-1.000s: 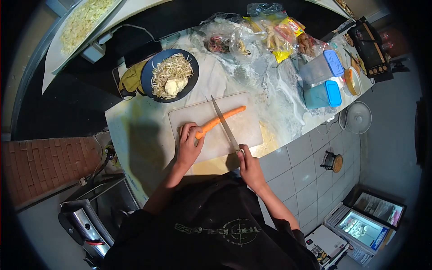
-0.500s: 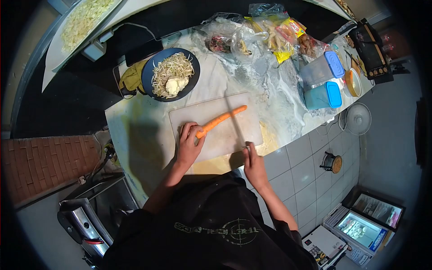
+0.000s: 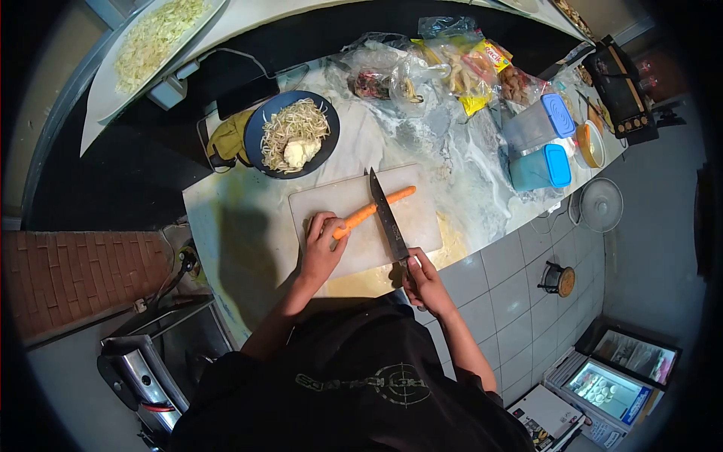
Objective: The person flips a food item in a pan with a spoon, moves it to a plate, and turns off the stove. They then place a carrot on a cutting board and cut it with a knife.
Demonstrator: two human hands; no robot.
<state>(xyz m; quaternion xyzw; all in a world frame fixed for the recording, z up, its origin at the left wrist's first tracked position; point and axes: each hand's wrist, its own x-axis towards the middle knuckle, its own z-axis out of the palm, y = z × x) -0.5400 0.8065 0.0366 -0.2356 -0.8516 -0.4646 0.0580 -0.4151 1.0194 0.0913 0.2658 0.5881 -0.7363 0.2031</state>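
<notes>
A peeled orange carrot [image 3: 355,221] lies slantwise across the white cutting board [image 3: 316,202]. My left hand [image 3: 324,245] is closed on the carrot's near left end, fingers wrapped over it. In my right hand [image 3: 424,280] is the handle of a large kitchen knife [image 3: 388,218] with a dark blade. The blade crosses over the carrot near its middle, its tip toward the far edge of the board and its flat side partly showing.
Behind the board to the left stands a dark plate [image 3: 331,143] of bean sprouts with a pale yellow lump. Plastic bags of food [image 3: 452,71] lie at the back. Blue-lidded containers [image 3: 541,167] stand on the right, near the counter's edge. A cloth [image 3: 228,142] lies by the plate.
The knife's tip has swung left and its blade has tilted, so more of its flat side shows. My left hand still holds the carrot's end. The whole view has shifted slightly.
</notes>
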